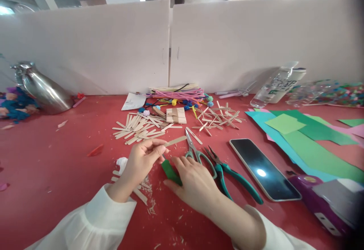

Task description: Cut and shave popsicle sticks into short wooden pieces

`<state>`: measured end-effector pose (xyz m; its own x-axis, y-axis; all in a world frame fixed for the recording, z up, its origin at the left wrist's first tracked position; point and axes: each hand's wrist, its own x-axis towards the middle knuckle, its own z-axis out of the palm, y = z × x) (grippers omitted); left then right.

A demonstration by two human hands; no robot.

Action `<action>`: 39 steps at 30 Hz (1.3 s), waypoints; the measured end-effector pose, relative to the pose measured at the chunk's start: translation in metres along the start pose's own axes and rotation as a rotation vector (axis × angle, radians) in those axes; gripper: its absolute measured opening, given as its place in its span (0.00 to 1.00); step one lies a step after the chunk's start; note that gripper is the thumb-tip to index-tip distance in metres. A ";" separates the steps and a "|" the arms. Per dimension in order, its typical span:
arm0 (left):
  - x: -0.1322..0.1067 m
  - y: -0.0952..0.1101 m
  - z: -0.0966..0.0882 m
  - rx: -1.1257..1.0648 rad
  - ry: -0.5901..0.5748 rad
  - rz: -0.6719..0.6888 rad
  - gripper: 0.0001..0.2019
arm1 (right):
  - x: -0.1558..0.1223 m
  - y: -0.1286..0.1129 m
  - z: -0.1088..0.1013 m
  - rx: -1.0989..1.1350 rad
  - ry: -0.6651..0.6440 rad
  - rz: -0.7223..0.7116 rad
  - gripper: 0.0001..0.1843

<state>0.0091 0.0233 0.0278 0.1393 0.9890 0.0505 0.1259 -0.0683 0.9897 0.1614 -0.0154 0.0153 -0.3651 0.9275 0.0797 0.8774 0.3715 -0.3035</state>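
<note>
My left hand [142, 162] is closed, pinching a flat wooden craft stick [176, 141] between thumb and fingers. The stick points right, over the table. My right hand [196, 180] lies palm down, thumb spread away from the fingers. A flat-looking green piece [170, 172] shows between its thumb and fingers, partly covered; its kind is unclear. Scissors [191, 143] with grey-green handles lie just beyond the right fingers, blades pointing away. Beside them are pliers [227, 172] with teal handles. Wood shavings [150, 200] are scattered below my hands, and several sticks [140, 196] lie partly under my left wrist.
Loose craft sticks [136, 128], a bundled stack [176, 115] and joined sticks [220, 117] lie ahead, before pipe cleaners [179, 93]. At right are a phone [264, 168], coloured paper [313, 143], a purple device [318, 200] and a bottle [264, 90]. A metal jug [42, 88] stands left.
</note>
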 end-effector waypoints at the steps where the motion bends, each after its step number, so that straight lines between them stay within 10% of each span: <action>1: 0.000 -0.001 0.000 0.007 -0.010 0.012 0.09 | -0.001 -0.003 0.001 -0.002 -0.022 -0.003 0.18; 5: 0.001 -0.003 0.000 -0.050 -0.018 0.041 0.09 | 0.000 -0.002 0.000 0.195 0.014 0.105 0.16; 13: -0.002 0.002 0.005 -0.371 -0.031 -0.175 0.12 | 0.005 0.015 -0.021 1.345 0.167 0.353 0.12; 23: -0.001 -0.001 0.004 -0.230 0.109 -0.023 0.07 | 0.002 0.004 -0.014 1.453 0.212 0.338 0.16; 39: -0.016 -0.001 0.013 0.005 -0.392 -0.112 0.10 | 0.006 0.016 -0.016 1.436 0.378 0.326 0.11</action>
<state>0.0191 0.0063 0.0242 0.4880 0.8655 -0.1128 0.1658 0.0350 0.9855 0.1785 -0.0028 0.0258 0.0732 0.9973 -0.0082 -0.2169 0.0079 -0.9762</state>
